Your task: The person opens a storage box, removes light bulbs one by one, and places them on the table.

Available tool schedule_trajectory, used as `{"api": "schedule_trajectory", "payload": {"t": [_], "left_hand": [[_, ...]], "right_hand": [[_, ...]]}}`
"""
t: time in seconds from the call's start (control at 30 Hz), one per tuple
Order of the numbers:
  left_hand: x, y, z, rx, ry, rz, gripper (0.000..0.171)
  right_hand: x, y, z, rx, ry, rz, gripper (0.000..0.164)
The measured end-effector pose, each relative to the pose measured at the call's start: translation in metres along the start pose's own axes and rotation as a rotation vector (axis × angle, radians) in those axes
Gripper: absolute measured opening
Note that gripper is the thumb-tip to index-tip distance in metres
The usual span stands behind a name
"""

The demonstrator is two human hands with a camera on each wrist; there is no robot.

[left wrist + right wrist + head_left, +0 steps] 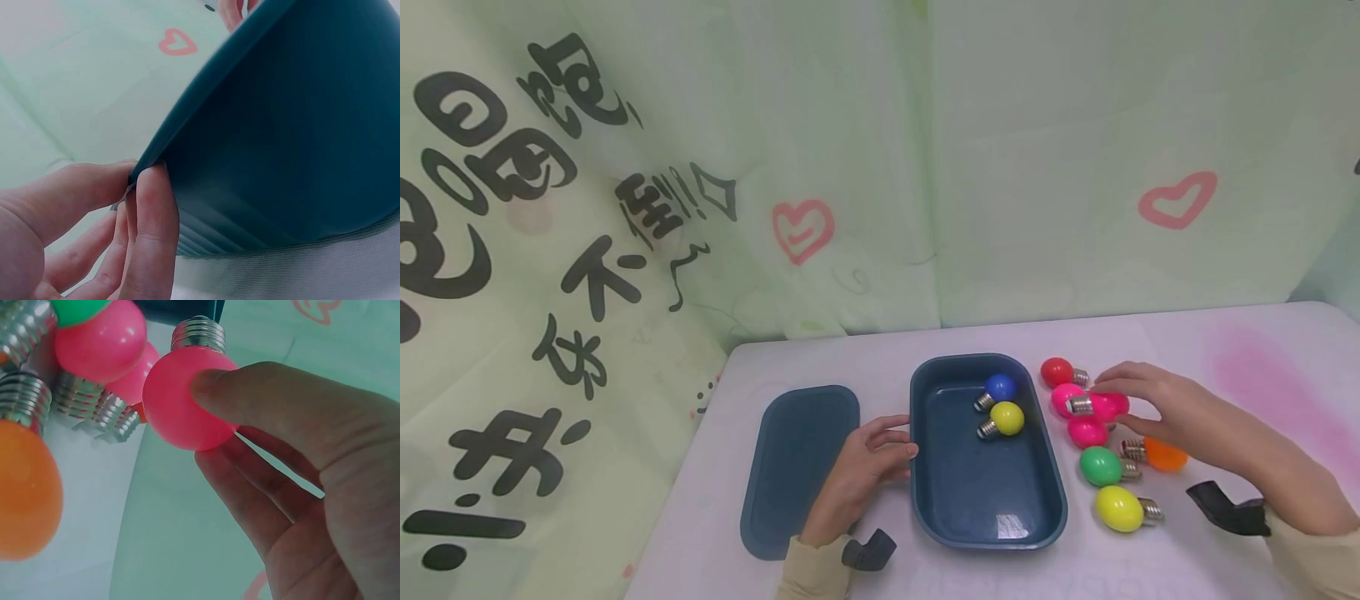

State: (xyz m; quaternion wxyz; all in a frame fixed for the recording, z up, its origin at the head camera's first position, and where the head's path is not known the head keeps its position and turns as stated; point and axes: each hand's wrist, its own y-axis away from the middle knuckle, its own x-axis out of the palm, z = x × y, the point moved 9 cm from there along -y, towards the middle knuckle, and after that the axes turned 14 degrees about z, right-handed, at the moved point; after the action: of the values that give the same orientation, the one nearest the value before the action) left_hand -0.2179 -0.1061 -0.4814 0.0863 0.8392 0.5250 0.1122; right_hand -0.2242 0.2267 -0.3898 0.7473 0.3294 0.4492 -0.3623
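Observation:
My right hand [1157, 400] pinches a pink light bulb [184, 400] between thumb and fingers, its metal screw base pointing away from the palm. In the head view this bulb overlaps other pink bulbs [1086, 432] beside the dark blue box [1051, 433]. At the box's left side, my left hand [868, 462] grips the rim, thumb on one face and fingers on the other in the left wrist view. Inside the box lie a blue bulb [1000, 387] and a yellow bulb [1007, 418], both near its far right.
Right of the box lie a red bulb [1057, 372], a green bulb [1101, 466], an orange bulb [1167, 455] and another yellow bulb [1118, 509]. A flat dark blue lid [797, 467] rests left of the box. A printed curtain [1037, 167] hangs behind the table.

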Motion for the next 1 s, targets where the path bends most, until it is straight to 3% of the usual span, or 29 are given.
{"api": "schedule_trajectory", "payload": {"t": [1.0], "left_hand": [[0.001, 0.002, -0.003, 0.014, -0.002, 0.003, 0.050]], "right_hand": [[0.014, 0.000, -0.046, 0.076, -0.018, 0.039, 0.045]]}}
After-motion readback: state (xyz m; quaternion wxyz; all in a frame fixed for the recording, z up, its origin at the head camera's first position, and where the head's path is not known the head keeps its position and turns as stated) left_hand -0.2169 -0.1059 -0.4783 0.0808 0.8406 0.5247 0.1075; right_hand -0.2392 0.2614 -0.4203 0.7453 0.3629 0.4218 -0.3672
